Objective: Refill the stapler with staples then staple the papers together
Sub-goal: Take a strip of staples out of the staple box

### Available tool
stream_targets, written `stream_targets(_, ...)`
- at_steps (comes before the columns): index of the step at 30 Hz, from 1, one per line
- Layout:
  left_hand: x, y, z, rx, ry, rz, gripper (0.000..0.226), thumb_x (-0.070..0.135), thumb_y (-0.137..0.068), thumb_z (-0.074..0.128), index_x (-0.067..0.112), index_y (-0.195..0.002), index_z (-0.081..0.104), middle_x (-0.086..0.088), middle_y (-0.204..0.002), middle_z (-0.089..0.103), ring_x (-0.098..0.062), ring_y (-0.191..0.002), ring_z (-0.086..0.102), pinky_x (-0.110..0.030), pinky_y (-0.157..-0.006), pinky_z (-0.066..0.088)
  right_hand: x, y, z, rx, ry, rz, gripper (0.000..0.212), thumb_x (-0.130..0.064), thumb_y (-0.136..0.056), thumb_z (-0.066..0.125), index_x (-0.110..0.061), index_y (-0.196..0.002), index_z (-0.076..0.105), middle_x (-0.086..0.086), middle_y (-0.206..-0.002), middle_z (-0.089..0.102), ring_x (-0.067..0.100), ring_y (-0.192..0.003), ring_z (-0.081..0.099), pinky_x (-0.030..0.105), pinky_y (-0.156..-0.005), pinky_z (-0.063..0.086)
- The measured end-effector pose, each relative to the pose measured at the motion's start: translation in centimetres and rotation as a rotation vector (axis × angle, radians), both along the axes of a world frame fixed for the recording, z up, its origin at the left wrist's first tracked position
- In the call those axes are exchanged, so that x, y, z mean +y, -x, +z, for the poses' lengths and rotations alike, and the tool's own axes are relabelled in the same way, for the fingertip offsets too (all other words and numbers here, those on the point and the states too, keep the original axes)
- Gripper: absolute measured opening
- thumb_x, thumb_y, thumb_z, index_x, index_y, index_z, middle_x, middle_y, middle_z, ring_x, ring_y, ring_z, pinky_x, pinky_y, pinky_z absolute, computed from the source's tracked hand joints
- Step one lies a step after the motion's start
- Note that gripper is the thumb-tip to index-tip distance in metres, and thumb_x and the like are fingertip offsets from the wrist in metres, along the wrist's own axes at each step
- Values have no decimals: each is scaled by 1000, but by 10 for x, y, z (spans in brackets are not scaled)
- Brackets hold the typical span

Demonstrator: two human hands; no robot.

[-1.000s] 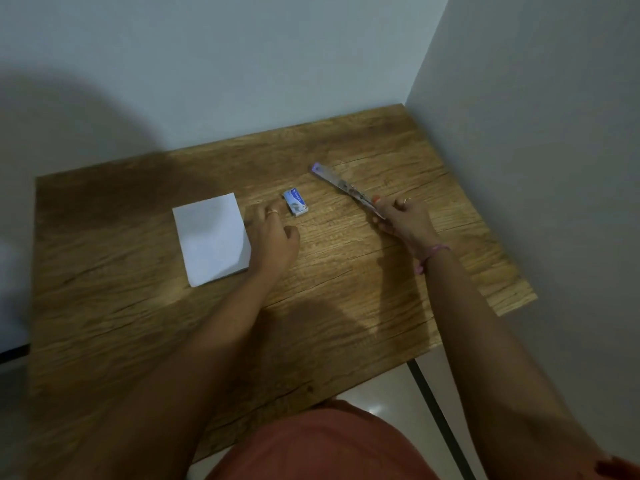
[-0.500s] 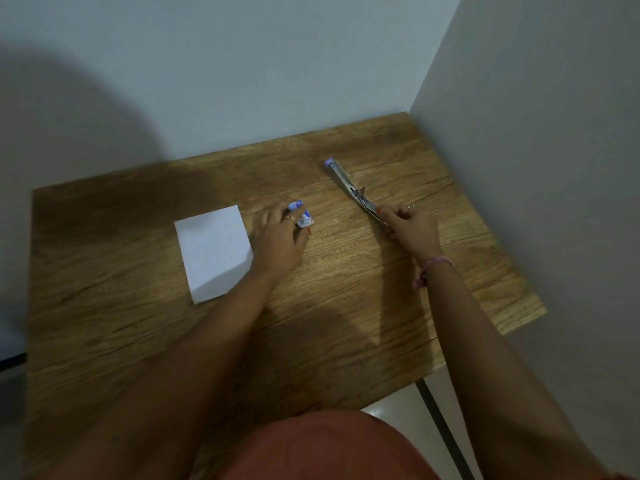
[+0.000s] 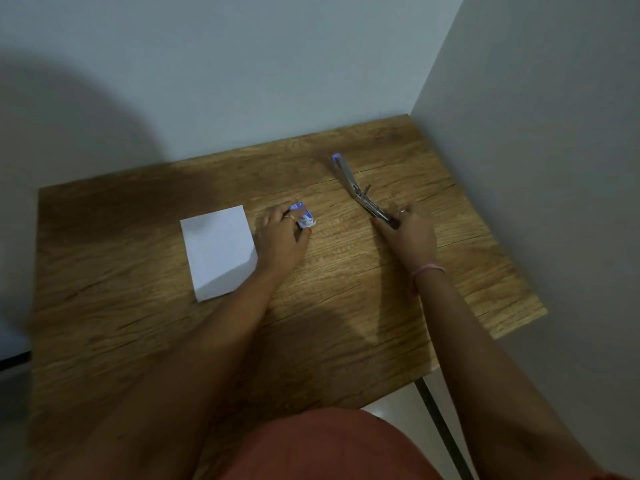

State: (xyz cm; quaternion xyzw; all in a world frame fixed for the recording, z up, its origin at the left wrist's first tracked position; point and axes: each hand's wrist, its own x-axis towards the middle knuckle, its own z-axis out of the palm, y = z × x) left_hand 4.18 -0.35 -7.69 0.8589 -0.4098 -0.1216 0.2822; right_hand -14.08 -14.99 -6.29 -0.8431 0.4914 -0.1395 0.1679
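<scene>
Both bare forearms reach far; left hand fingers curl closed, right hand grips, knuckles up.

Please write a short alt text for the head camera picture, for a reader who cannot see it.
Seen from above, a person's left hand grips a small blue and white staple box on a wooden table, while the right hand holds the near end of an opened stapler. A white stack of papers lies to the left of the left hand.

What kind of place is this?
Probably a plain desk corner in a home or office: a wooden table set against bare walls, with papers and an opened stapler.
</scene>
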Motion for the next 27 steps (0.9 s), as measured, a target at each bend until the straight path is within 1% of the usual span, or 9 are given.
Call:
stream_targets(3, 1, 2, 0, 19, 13, 4, 46, 25, -89, 61, 12, -133, 54, -4, -142, 46, -23, -127, 43, -38, -97, 42, 2, 3, -2, -72, -75, -41, 43, -40, -84, 67, -14, -118, 66, 9, -108, 57, 25, -105, 52, 37, -92, 46)
stream_targets(8, 3, 6, 4, 116, 89, 20, 50, 25, -85, 68, 13, -131, 54, -5, -138, 47, -20, -122, 50, -32, -90, 44, 2, 5, -3, -133, -131, -66, 45, -41, -82, 69, -15, -118, 66, 10, -108, 55, 28, -108, 52, 40, -94, 45)
stream_targets(11, 4, 10, 7, 115, 54, 50, 59, 31, -82, 72, 10, -134, 51, -8, -140, 45, -22, -125, 46, -32, -96, 40, 2, 5, -3, -135, -147, -63, 45, -41, -83, 69, -16, -120, 65, 11, -110, 56, 28, -110, 51, 40, -96, 44)
stream_targets(13, 8, 14, 8, 78, 24, 56, 62, 35, -81, 72, 9, -133, 51, -10, -141, 44, -26, -129, 41, -37, -103, 35, 4, 5, -1, -132, -159, -61, 48, -41, -83, 69, -16, -124, 63, 10, -111, 54, 26, -111, 48, 36, -98, 41)
stream_targets(16, 15, 22, 10, 29, -30, 55, 65, 42, -80, 70, 7, -132, 52, -14, -137, 46, -29, -127, 39, -40, -105, 31, 16, 7, 3, -224, -151, -112, 50, -37, -84, 69, -16, -128, 58, 7, -114, 52, 21, -110, 48, 32, -98, 41)
stream_targets(18, 20, 29, 10, 20, -58, 60, 68, 46, -80, 69, 5, -131, 51, -15, -134, 46, -28, -125, 39, -37, -102, 32, 35, 9, 5, -301, -88, -138, 39, -30, -86, 66, -15, -122, 62, 4, -109, 53, 21, -106, 52, 28, -92, 41)
stream_targets(20, 24, 38, 10, 27, -103, 56, 74, 52, -78, 68, 6, -133, 49, -13, -135, 42, -26, -124, 39, -34, -99, 35, 57, 12, 5, -366, -95, -126, 27, -27, -88, 65, -14, -112, 66, 1, -102, 57, 21, -96, 57, 30, -87, 45)
stream_targets(23, 31, 51, 13, 47, -187, 27, 83, 62, -74, 67, 11, -136, 46, -10, -135, 42, -22, -122, 43, -32, -96, 39, 91, 16, 3, -393, -276, -69, 16, -24, -88, 64, -13, -98, 70, 3, -92, 70, 17, -86, 64, 40, -83, 52)
stream_targets(27, 42, 58, 19, 87, -260, -98, 82, 56, -74, 72, 12, -137, 44, -9, -136, 45, -23, -121, 45, -31, -92, 39, 114, 20, 3, -386, -401, -2, 14, -27, -87, 65, -17, -91, 73, -2, -85, 73, 9, -82, 66, 34, -78, 53)
